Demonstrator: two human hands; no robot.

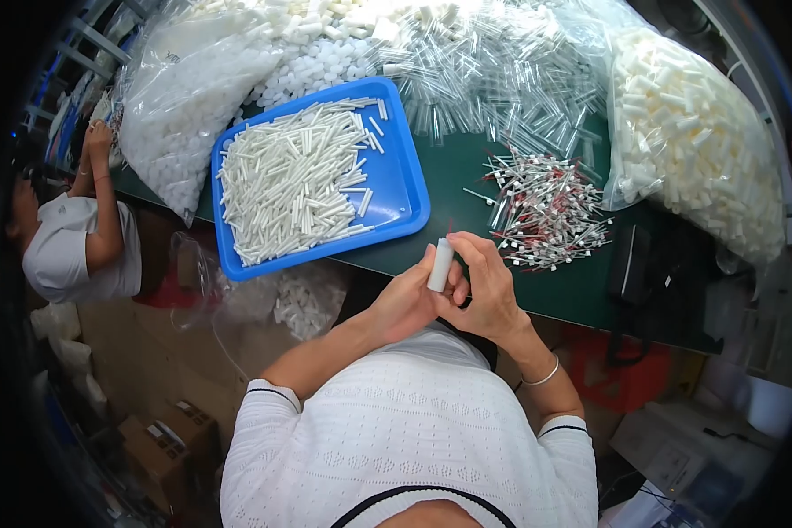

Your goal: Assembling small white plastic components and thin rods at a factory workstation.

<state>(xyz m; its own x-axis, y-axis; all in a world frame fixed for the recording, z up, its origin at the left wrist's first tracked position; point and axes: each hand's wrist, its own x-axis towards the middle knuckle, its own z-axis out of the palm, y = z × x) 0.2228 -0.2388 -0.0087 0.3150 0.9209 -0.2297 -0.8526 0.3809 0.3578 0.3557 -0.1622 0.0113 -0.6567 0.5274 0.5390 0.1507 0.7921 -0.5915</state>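
Observation:
Close to my body, just off the table's near edge, a short white cylindrical tube [441, 267] is held between my two hands. My left hand [404, 302] grips its left side, the thumb pointing up along it. Around its top and right side close the fingers of my right hand [491, 289]. A thin reddish strand shows just above the tube's top; I cannot make out whether it is joined to it. Beyond my hands lies a blue tray [389, 185] of thin white rods [286, 189]. To the right is a heap of small white-and-red stick-like parts [550, 216].
Clear plastic tubes [502, 79] are piled along the back of the green table [466, 163]. A bag of white caps [189, 97] is at the left, a bag of cream cylinders [691, 132] at the right. Another person [84, 233] works at far left. Cardboard boxes [167, 453] sit on the floor.

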